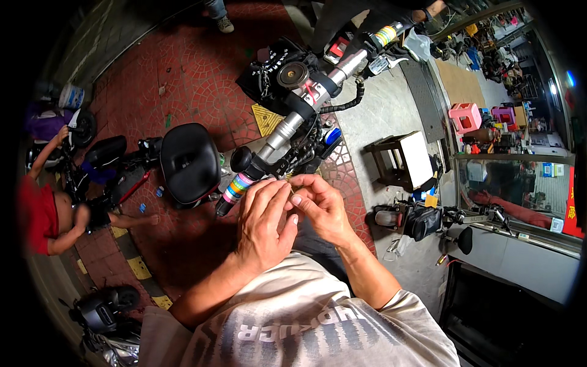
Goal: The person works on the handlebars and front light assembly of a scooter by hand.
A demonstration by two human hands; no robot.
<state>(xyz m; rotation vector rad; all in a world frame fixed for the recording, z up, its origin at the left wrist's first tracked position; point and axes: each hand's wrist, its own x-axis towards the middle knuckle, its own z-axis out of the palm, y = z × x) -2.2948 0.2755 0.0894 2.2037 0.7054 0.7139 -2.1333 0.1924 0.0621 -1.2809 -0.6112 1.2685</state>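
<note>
My left hand (260, 226) and my right hand (324, 211) meet in front of my chest, fingertips pressed close together. Something small and thin seems to be pinched between them, too tiny to name. Just beyond my fingers a silver handlebar (284, 129) runs diagonally, with a rainbow-striped grip (237, 187) at its near end and another striped grip (386, 35) at its far end. A round black horn-like disc (293, 75) and cables sit around the bar's middle. Neither hand clearly touches the bar; the left is nearest its near grip.
A black saddle (191, 164) stands left of the handlebar. At far left, a person in red (46, 214) sits near a scooter. A small white-topped stool (411, 160), a parked electric bike (422, 220) and a pink stool (466, 117) are to the right. Another person's legs (342, 24) show at the top.
</note>
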